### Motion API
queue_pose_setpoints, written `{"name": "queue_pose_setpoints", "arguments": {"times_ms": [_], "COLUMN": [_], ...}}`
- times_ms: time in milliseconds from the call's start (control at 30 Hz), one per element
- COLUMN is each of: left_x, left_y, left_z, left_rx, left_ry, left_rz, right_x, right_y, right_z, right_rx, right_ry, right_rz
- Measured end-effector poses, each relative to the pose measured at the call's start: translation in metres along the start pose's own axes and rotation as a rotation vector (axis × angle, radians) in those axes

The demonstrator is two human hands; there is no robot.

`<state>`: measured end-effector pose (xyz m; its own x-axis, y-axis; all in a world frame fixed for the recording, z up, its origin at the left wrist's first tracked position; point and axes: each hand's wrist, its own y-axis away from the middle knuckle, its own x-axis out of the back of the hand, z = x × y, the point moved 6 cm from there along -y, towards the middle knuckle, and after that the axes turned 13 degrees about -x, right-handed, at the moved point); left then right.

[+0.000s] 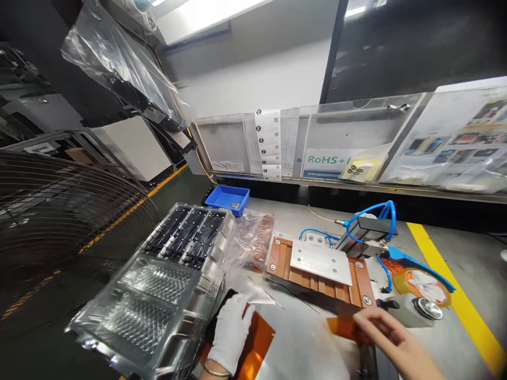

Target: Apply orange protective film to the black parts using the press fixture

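My left hand (228, 333), in a white glove, rests flat on a black part and an orange film sheet (253, 343) at the near edge of the bench. My bare right hand (390, 335) pinches a small orange film piece (344, 326) just in front of the brown fixture (317, 266) with its silver metal plate. A stack of clear plastic trays (158, 285) holding black parts lies left of my left hand.
A blue bin (227, 199) stands behind the trays. Blue air hoses (368, 216) and a pneumatic block sit behind the fixture. A tape roll (420, 282) and a round silver button lie at right. A large fan guard (59, 211) fills the left. A yellow stripe runs along the right.
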<state>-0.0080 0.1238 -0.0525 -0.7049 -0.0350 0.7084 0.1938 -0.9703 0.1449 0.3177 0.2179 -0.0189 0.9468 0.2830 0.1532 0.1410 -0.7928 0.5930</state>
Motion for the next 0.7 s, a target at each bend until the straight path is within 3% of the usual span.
{"name": "queue_pose_setpoints", "arguments": {"times_ms": [100, 200, 267, 400, 500, 600, 700], "left_x": [-0.021, -0.031, -0.033, -0.033, -0.026, -0.019, -0.018], "left_y": [-0.005, -0.008, -0.011, -0.022, -0.037, -0.053, -0.069], "left_z": [0.060, 0.107, 0.121, 0.128, 0.120, 0.103, 0.093], "left_rx": [-0.056, -0.081, -0.082, -0.115, -0.063, 0.095, 0.135], "left_ry": [0.347, 0.577, 0.576, 0.465, 0.456, 0.542, 0.602], "left_rz": [-0.269, -0.469, -0.530, -0.528, -0.410, -0.265, -0.189], "right_x": [-0.050, -0.076, -0.084, -0.078, -0.060, -0.029, -0.006], "right_y": [0.003, 0.004, 0.004, 0.002, 0.000, -0.007, -0.012], "right_z": [0.000, 0.004, 0.004, 0.003, 0.012, 0.025, 0.039], "right_rx": [-0.080, -0.134, -0.150, -0.169, -0.206, -0.237, -0.251], "right_ry": [0.001, 0.008, 0.021, 0.032, -0.039, -0.239, -0.398], "right_rz": [-0.335, -0.454, -0.499, -0.542, -0.552, -0.333, -0.141]}}
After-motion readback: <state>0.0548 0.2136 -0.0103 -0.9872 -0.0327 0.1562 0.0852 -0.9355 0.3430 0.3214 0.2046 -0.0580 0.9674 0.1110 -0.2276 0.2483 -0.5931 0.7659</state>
